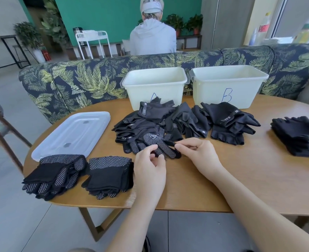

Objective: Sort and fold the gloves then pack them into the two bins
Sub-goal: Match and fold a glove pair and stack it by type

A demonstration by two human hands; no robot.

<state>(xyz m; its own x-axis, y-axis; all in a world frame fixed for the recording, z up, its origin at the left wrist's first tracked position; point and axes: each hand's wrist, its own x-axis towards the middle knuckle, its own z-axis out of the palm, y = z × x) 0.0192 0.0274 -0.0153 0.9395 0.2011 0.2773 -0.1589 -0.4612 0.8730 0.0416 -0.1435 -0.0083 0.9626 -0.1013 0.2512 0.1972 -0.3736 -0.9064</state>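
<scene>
A loose heap of black gloves point(168, 122) lies mid-table in front of two white bins, bin A point(154, 84) and bin B point(228, 82). At the heap's near edge lies a dotted glove point(155, 142). My left hand point(150, 168) pinches its fingertip end. My right hand point(197, 153) pinches a thin black edge of a glove beside it. Two folded stacks of dotted gloves point(56, 173) point(110, 175) sit at the near left. A stack of plain black gloves point(299, 135) sits at the far right.
A translucent bin lid point(72, 133) lies on the wooden table point(250, 179) at the left. A leaf-patterned sofa point(88, 79) backs the table; a person in grey sits behind it, facing away. A chair frame point(1, 135) stands at the left.
</scene>
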